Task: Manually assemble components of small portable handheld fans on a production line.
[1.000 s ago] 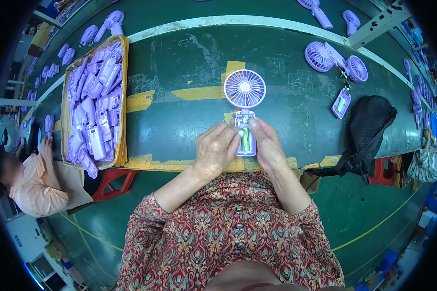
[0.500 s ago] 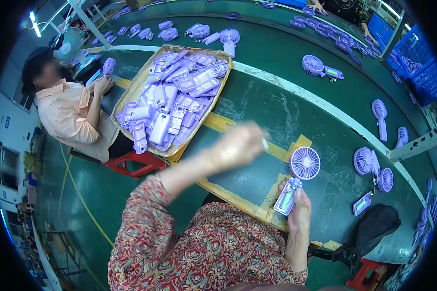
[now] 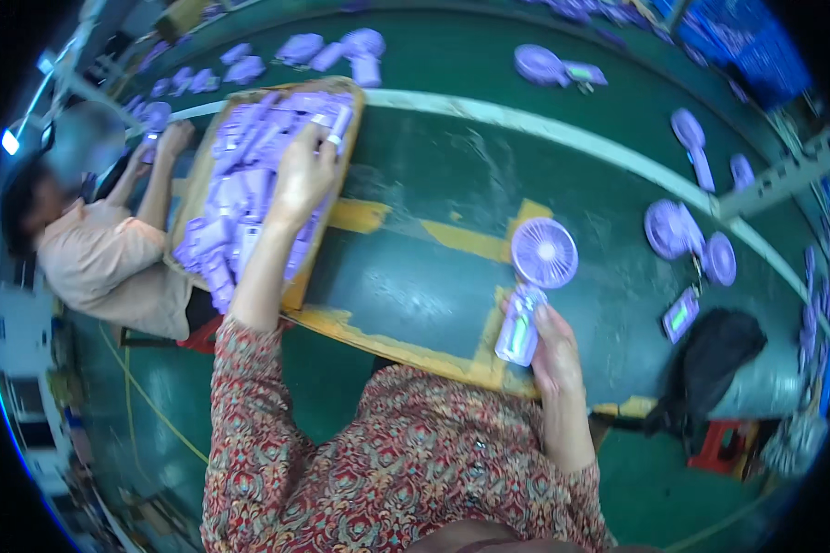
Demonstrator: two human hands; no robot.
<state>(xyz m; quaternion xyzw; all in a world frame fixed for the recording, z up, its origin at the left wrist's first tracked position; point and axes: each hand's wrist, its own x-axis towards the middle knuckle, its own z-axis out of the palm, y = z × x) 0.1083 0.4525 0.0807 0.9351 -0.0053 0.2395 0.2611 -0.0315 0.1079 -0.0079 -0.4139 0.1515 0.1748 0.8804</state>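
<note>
Presently, the right hand [image 3: 556, 352] holds a purple fan [image 3: 544, 253] above the near part of the green counter [image 3: 406, 276], fingers [image 3: 546, 321] pinching its opened handle, where a green strip [image 3: 523, 324] shows. The left hand [image 3: 304, 175] is over a cardboard box [image 3: 295, 295] of purple casing parts [image 3: 238, 194], fingers bent down among them; owing to blur, whether they grip a part cannot be told.

Surroundings: the box takes up the counter's left end, its side wall standing between the parts and the fan. Toward the right end lies a black bag [image 3: 710, 355], near a metal post [image 3: 784, 180] and a red stool [image 3: 717, 447]. A co-worker in a peach shirt [image 3: 111, 272] sits beyond the box. Yellow tape [image 3: 470, 240] marks the counter.

Count: one fan in the right hand; two fan heads [image 3: 669, 229] grouped at right, with one opened handle [image 3: 681, 315] beside them; one box; one bag. The casing parts overlap too heavily to count. Past the white strip [image 3: 489, 111], further fans [image 3: 360, 55] lie at upper left, too blurred for a sure figure.

Markings: anything on the held handle is too blurred to read.
</note>
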